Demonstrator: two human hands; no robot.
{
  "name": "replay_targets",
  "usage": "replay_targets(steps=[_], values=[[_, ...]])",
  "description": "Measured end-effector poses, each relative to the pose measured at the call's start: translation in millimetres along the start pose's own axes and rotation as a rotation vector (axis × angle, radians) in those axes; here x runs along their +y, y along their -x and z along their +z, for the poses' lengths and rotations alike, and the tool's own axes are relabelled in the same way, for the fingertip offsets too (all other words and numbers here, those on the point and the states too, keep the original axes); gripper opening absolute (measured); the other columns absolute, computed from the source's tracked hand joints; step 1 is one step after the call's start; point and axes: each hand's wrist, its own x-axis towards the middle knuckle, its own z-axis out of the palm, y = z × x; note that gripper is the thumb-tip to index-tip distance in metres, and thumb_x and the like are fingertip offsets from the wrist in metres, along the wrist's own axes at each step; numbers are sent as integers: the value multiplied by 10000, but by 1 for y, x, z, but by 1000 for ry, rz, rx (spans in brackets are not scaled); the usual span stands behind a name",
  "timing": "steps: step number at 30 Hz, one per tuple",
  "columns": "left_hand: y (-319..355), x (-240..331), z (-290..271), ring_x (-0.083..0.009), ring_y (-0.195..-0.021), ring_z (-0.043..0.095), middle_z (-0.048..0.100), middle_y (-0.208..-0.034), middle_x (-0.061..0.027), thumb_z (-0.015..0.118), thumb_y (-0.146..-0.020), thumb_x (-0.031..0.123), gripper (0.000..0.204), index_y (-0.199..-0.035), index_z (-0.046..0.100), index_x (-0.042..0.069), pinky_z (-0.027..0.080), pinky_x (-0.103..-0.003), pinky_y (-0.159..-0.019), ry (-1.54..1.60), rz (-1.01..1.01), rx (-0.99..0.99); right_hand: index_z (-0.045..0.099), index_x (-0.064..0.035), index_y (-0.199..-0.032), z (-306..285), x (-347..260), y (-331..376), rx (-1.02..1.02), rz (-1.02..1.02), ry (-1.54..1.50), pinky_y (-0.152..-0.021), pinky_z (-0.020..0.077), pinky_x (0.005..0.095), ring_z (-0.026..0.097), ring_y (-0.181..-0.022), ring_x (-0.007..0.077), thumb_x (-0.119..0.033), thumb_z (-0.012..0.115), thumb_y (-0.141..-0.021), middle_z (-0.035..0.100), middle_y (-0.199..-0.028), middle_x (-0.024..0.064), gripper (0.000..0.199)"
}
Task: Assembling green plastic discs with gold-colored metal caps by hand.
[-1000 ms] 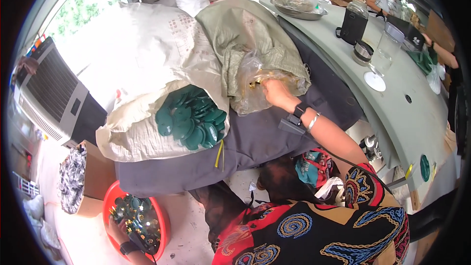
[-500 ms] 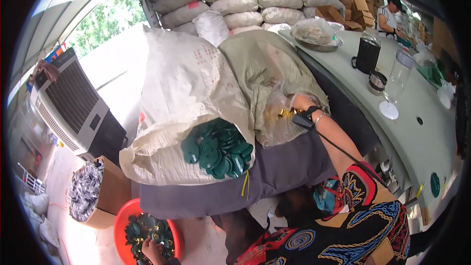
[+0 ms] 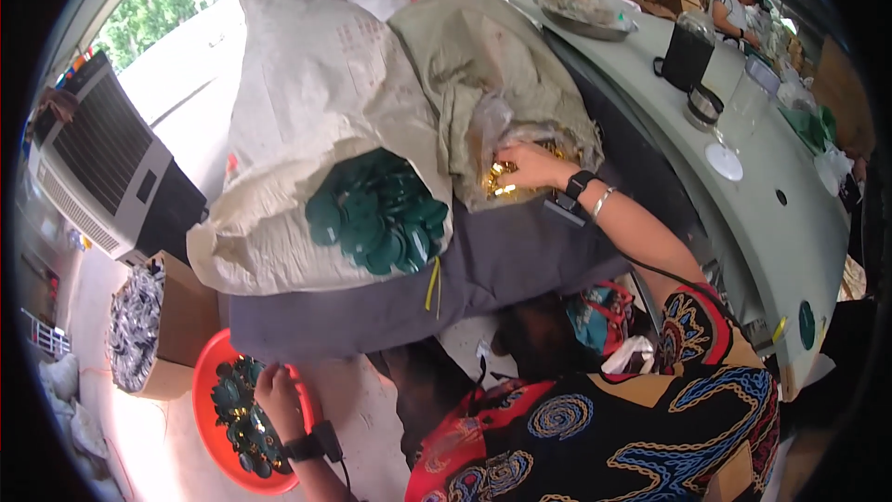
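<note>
My right hand (image 3: 531, 167) reaches into the mouth of an olive-green woven sack (image 3: 465, 51), its fingers curled on shiny gold-coloured metallic pieces (image 3: 503, 190) in a clear plastic liner. Low on the left, my left hand (image 3: 277, 398) is over the right side of an orange-red basin (image 3: 204, 442), fingers closed; whatever they hold is hidden. Dark green pieces with gold-coloured parts (image 3: 243, 423) fill the basin. Between my hands, a white woven sack (image 3: 307, 74) lies with its mouth facing me, full of dark green round flat pieces (image 3: 381, 214).
A dark grey cloth (image 3: 506, 270) covers the surface under the sacks. Left are a cardboard box (image 3: 183, 330) of silvery pieces and an air cooler (image 3: 116, 167). A pale green table (image 3: 743, 214) with jars runs along the right; a person (image 3: 736, 11) stands behind it.
The view has tilted down, so things sit higher in it. My left hand has lifted toward the basin's right rim. My right hand has shifted left over the gold-coloured pieces.
</note>
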Motion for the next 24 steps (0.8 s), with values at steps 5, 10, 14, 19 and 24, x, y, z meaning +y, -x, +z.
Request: replay_targets(steps=[5,10,14,19,24], values=[[15,55,55,-93,-688,532,592,-796,-33,545,-858,64,227,-1041,591,-62,416,-226,-577,39,114,-35,626,-24,-989,3,-12,29,-2,-19,37,-1000,341,463,455,-1201,341,-257,656,-741,491,-1334,127,341],[0,64,83,-140,-740,602,638,-827,-98,571,-798,27,231,-1007,619,-57,483,-292,-675,-117,388,-69,605,-35,-1024,-1,-33,50,141,-36,256,-998,331,485,459,-1190,326,-172,615,-761,520,-1290,135,297],[-7,99,135,-283,-700,632,640,-858,-179,589,-761,26,222,-969,648,-24,494,-341,-641,-285,659,-163,565,25,-1087,-19,-45,64,242,0,33,-822,480,352,606,-923,330,-57,587,-792,608,-1044,178,307],[-29,106,179,-374,-756,614,632,-877,-186,634,-766,117,249,-986,646,1,487,-420,-668,-378,755,-224,524,-12,-1135,-13,-84,79,239,41,-242,-737,497,353,628,-822,279,-75,627,-810,621,-899,151,347],[-65,115,209,-405,-840,616,641,-890,-241,636,-798,318,426,-1028,617,-40,487,-463,-739,-689,616,-176,546,-11,-1031,-7,-108,109,204,-29,-262,-679,485,333,606,-744,251,-109,666,-794,588,-835,130,284]])
